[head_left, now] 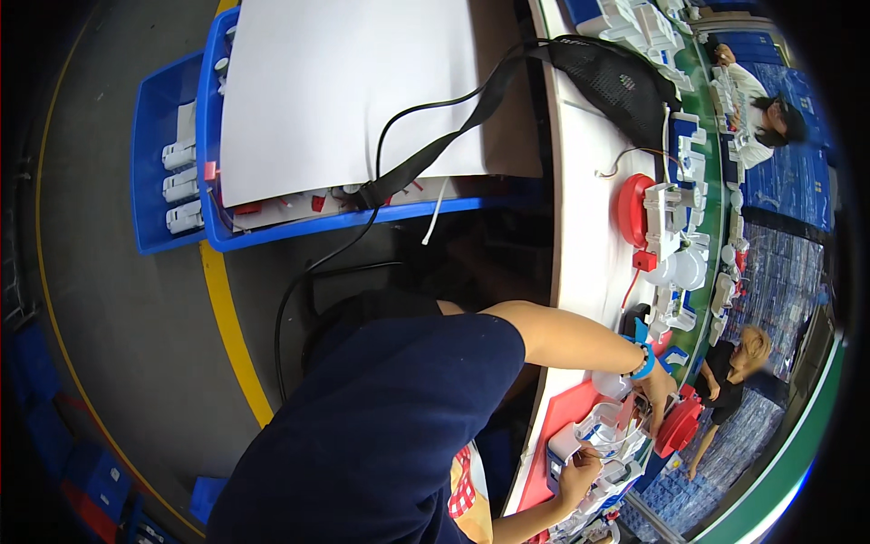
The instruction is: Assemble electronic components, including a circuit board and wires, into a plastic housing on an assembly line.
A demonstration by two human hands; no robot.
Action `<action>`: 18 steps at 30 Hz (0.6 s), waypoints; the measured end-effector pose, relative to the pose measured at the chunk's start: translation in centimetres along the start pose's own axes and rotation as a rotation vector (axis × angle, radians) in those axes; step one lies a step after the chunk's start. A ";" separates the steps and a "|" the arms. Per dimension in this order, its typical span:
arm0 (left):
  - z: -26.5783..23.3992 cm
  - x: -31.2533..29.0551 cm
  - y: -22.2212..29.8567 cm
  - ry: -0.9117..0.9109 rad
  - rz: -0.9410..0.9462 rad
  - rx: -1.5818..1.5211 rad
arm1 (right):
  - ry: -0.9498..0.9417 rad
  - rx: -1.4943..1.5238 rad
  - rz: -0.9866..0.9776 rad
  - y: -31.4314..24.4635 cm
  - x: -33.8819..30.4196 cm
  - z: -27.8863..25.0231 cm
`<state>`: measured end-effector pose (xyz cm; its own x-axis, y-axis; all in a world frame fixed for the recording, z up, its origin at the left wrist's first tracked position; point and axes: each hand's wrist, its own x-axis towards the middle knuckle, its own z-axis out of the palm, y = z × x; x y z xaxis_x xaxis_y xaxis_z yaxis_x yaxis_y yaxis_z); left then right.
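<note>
My left hand (658,395), with a blue wristband (644,363) and a beaded bracelet, reaches over a white plastic housing (602,424). Its fingers are bent downward and closed beside a red round part (678,428); whatever they hold is too small to make out. Lower down, my right hand (580,475) is closed in a pinch at the near edge of the same housing, where thin dark strands, perhaps wires, show at the fingertips. Thin wires also run inside the housing. Under the work lies a red mat (564,410) on the white bench.
Several white housings (666,218), one beside a red disc (633,210), line a green conveyor (711,263). A black mesh bag (616,82) with a strap lies on the bench. Blue bins (210,181) stand left, one under a white sheet (362,100). Two people (727,367) are across the line.
</note>
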<state>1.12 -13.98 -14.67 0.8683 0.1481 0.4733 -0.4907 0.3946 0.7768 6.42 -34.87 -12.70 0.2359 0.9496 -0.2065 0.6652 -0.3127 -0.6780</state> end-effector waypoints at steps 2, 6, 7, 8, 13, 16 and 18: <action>-0.8 0.0 0.0 0.076 0.037 0.063 | -0.024 -0.015 -0.016 0.1 0.8 -0.1; -1.3 -0.4 0.4 0.037 -0.016 0.049 | 0.010 0.074 0.001 0.3 1.4 0.5; -1.3 0.0 0.1 0.025 -0.023 0.046 | 0.014 0.116 0.010 0.3 1.2 0.8; -1.4 0.6 -0.4 0.000 -0.005 0.045 | 0.015 0.107 -0.013 0.4 1.1 0.9; -2.5 3.0 1.4 -0.094 0.110 -0.013 | 0.038 0.033 -0.113 2.1 3.7 -3.0; -5.5 5.0 0.6 0.040 -0.019 0.038 | 0.020 -0.037 -0.101 0.8 6.6 -4.3; -4.3 5.1 3.6 0.046 -0.028 0.121 | 0.013 -0.148 -0.028 0.5 6.8 -6.1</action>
<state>4.06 -7.94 -11.25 0.8826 0.1816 0.4335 -0.4693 0.2875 0.8350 12.67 -28.71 -10.13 0.2238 0.9581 -0.1791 0.7689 -0.2864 -0.5716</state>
